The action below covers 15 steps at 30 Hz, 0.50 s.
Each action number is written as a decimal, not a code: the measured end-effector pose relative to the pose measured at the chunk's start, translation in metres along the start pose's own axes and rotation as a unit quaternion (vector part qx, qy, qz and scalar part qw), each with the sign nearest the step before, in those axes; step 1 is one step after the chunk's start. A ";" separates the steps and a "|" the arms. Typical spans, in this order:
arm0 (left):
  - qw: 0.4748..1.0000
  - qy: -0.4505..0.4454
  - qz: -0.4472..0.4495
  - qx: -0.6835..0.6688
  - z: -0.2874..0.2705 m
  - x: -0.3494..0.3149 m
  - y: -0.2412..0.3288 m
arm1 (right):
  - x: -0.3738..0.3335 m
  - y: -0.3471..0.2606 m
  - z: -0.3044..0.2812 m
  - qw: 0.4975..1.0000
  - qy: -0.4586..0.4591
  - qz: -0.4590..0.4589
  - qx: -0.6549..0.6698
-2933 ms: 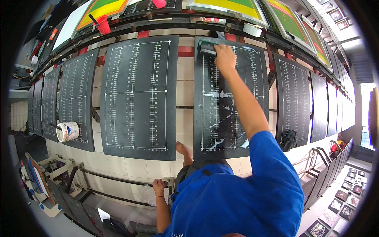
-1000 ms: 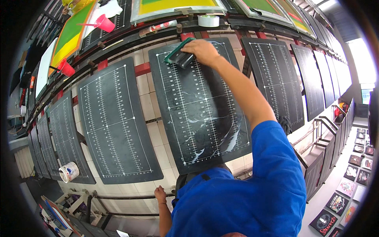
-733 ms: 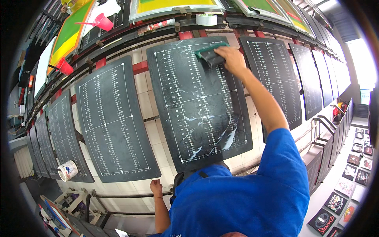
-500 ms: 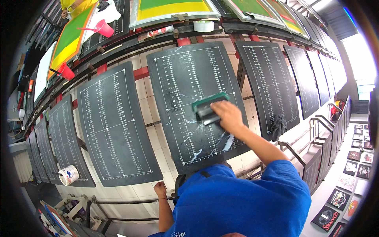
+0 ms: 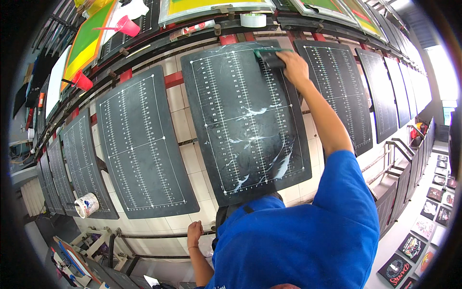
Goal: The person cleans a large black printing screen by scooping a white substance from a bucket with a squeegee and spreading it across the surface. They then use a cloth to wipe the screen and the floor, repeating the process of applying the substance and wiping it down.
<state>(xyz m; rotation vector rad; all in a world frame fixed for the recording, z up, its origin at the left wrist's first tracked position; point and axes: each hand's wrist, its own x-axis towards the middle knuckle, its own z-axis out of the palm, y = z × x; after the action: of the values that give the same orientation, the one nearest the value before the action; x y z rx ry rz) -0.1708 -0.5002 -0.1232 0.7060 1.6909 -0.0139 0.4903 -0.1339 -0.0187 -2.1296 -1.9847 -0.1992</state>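
My right hand (image 5: 293,66) grips a black scraper with a green edge (image 5: 272,58) and presses it to the far right part of the dark printing board (image 5: 246,96). White grid lines and scale marks cover this board. Whitish, wet-looking smears (image 5: 283,164) lie over its middle and near half, while a glossy film shows toward the far end. By my left side, my left hand (image 5: 194,234) hangs with its fingers curled in, nothing visible in it. It is off the boards, near a dark rail.
Similar boards stand on the left (image 5: 132,144) and right (image 5: 339,91). A stained white tub (image 5: 87,205) sits on a board farther left. Along the far rail are pink cups (image 5: 127,25), a tape roll (image 5: 253,19) and framed screens with green and yellow (image 5: 216,7).
My right hand has swept the scraper from the board's middle away from me to its far right part. My left hand stays low, fingers curled. The view has shifted slightly.
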 end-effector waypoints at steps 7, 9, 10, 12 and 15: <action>0.912 -0.041 0.360 0.192 -0.041 -0.106 0.228 | -0.234 -0.115 -0.079 0.997 -0.072 0.016 0.030; 0.830 -0.044 0.512 0.217 -0.026 -0.143 0.304 | -0.263 -0.141 -0.090 0.994 -0.094 -0.002 0.059; 0.761 -0.048 0.603 0.234 -0.011 -0.165 0.339 | -0.264 -0.149 -0.090 0.992 -0.102 -0.006 0.068; 0.564 -0.067 0.777 0.270 0.022 -0.209 0.382 | -0.235 -0.165 -0.087 0.992 -0.100 -0.041 0.061; 0.450 -0.095 0.884 0.078 0.076 -0.283 0.409 | -0.155 -0.171 -0.030 0.990 -0.008 -0.125 0.070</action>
<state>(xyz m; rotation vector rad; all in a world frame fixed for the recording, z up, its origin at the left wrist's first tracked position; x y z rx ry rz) 0.1031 -0.3213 0.2592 2.1806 0.0033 1.1792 0.3092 -0.2802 -0.0160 -1.8004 -2.2019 -0.0793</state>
